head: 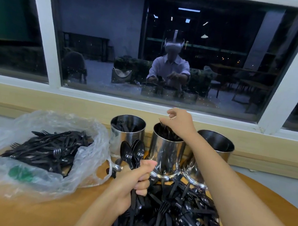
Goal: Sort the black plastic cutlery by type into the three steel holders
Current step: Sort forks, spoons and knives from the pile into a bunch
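Three steel holders stand in a row by the wall: the left holder (123, 137), the middle holder (166, 151) and the right holder (220, 144). My left hand (133, 183) grips a bunch of black spoons (133, 152), bowls up, in front of the left and middle holders. My right hand (178, 122) hovers over the middle holder's mouth and pinches a thin black piece of cutlery (161, 122) whose type I cannot tell. A loose pile of black cutlery (176, 217) lies on the table before the holders. The left and middle holders hold black cutlery.
A clear plastic bag (33, 174) full of black forks and other cutlery sits at the left on the round wooden table (42, 212). Behind the holders runs a low wooden ledge (72, 103) under a dark window (151, 45).
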{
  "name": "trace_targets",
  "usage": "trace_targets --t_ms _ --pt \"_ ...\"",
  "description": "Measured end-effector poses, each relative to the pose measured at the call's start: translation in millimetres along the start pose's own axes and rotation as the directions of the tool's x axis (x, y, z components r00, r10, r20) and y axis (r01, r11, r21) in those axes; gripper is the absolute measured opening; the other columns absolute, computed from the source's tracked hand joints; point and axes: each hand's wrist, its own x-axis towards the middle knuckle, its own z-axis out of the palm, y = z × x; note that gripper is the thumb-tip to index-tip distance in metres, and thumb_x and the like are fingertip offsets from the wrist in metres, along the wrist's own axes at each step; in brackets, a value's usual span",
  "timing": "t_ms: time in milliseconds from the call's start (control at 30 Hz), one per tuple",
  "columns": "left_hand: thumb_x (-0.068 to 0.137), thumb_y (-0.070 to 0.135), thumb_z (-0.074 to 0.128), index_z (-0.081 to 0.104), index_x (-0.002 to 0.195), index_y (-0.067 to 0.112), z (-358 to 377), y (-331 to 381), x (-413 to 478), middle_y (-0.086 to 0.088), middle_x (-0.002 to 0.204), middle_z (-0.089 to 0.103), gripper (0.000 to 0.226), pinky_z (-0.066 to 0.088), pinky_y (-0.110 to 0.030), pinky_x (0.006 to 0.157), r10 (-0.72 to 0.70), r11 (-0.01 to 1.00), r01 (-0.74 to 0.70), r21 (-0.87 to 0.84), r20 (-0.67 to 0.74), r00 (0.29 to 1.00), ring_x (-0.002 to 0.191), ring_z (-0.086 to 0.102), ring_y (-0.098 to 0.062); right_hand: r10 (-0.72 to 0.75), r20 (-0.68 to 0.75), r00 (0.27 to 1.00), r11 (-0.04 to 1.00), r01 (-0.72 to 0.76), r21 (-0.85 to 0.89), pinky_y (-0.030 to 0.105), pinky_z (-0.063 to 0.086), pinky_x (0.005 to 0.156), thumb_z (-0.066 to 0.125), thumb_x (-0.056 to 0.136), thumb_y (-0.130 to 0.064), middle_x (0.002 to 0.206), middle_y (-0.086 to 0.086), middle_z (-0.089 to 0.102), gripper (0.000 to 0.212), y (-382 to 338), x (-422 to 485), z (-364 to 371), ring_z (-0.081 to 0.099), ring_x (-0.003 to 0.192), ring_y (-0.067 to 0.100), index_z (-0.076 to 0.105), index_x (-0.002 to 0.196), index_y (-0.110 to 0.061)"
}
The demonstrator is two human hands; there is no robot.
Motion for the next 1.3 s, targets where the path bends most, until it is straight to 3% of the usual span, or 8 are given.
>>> trace_targets --t_ms 100,233,333,467,667,900,1100,1300 --pt "0.090 0.022 0.067 0.062 0.106 0.012 8.7 2.6 -19.7 0.006 0.057 0.025 0.019 0.020 -0.017 0.040 -0.005 1.000 0.005 0.012 0.067 0.998 0.044 0.020 -0.006 -0.107 0.187 0.976 0.948 0.044 0.314 0.016 0.045 0.070 0.060 0.093 -0.035 0.099 -0.009 0.069 0.027 -22.8 -64.6 -12.2 0.062 0.083 0.004 0.067 0.112 -0.018" --pt "0.095 0.021 0.060 0.062 0.102 0.012 22.6 -1.5 -47.9 0.005 0.058 0.025 0.012 0.019 -0.018 0.043 -0.017 0.998 0.007 0.070 0.149 0.989 0.044 0.020 -0.006 -0.158 0.404 0.901 0.916 -0.018 0.400 0.012 0.039 0.053 0.059 0.095 -0.030 0.062 -0.016 0.059 0.015 -27.1 -133.6 -10.2 0.049 0.054 -0.003 0.066 0.087 -0.020" --pt "0.098 0.019 0.057 0.062 0.094 0.010 32.0 -8.4 -66.1 0.005 0.057 0.025 0.011 0.020 -0.020 0.044 -0.050 0.990 0.024 0.142 0.184 0.982 0.044 0.020 -0.007 -0.194 0.349 0.917 0.904 0.029 0.426 0.019 0.040 0.055 0.057 0.097 -0.024 0.072 -0.001 0.059 0.021 -25.7 -159.9 -10.7 0.049 0.061 0.005 0.065 0.085 -0.008" --pt "0.097 0.017 0.059 0.063 0.050 0.023 41.0 -15.6 -83.8 0.007 0.047 0.026 0.047 0.015 -0.022 0.049 -0.122 0.957 0.065 0.283 0.186 0.975 0.044 0.018 -0.008 -0.251 0.292 0.923 0.915 0.129 0.381 0.028 0.051 0.080 0.055 0.097 -0.031 0.097 -0.004 0.071 0.015 -31.3 -182.4 -16.8 0.065 0.088 0.010 0.067 0.104 -0.025" --pt "0.092 0.014 0.066 0.054 0.072 0.016 41.2 -22.0 -94.3 0.004 0.053 0.028 0.024 0.017 -0.020 0.043 -0.155 0.962 0.097 0.257 0.215 0.964 0.043 0.021 -0.007 -0.290 0.284 0.914 0.921 0.186 0.342 0.017 0.043 0.062 0.067 0.090 -0.030 0.074 -0.010 0.061 0.011 -25.2 -197.5 -18.3 0.054 0.064 0.001 0.064 0.096 -0.021" --pt "0.103 0.027 0.047 0.063 0.115 0.005 34.0 -30.3 -100.2 0.002 0.073 0.058 0.029 0.044 -0.021 0.054 0.124 0.932 -0.175 0.319 0.174 0.977 0.055 0.049 -0.010 -0.081 0.174 0.981 0.874 -0.014 0.486 0.014 0.038 0.055 0.057 0.097 -0.021 0.074 -0.008 0.055 0.006 1.0 -195.8 -24.2 0.050 0.056 -0.003 0.060 0.096 -0.016" --pt "0.106 0.025 0.038 0.055 0.107 0.001 34.7 -45.0 -81.6 0.004 0.070 0.054 0.030 0.036 -0.023 0.049 0.206 0.801 -0.290 0.524 0.213 0.955 0.052 0.043 -0.009 0.031 0.221 0.975 0.782 -0.161 0.603 0.015 0.038 0.046 0.048 0.101 -0.023 0.074 -0.002 0.047 0.013 13.9 -200.8 -15.4 0.043 0.052 0.007 0.052 0.109 -0.013" --pt "0.103 0.025 0.046 0.058 0.114 0.029 24.0 -55.2 -30.8 0.008 0.103 0.064 0.017 0.044 -0.007 0.075 0.329 0.540 -0.307 0.784 0.140 0.934 0.095 0.061 -0.004 0.151 -0.310 0.939 0.921 -0.020 0.388 0.029 0.044 0.055 0.045 0.102 -0.018 0.083 0.004 0.054 0.007 53.6 -131.7 -69.4 0.053 0.065 0.018 0.047 0.103 -0.012"
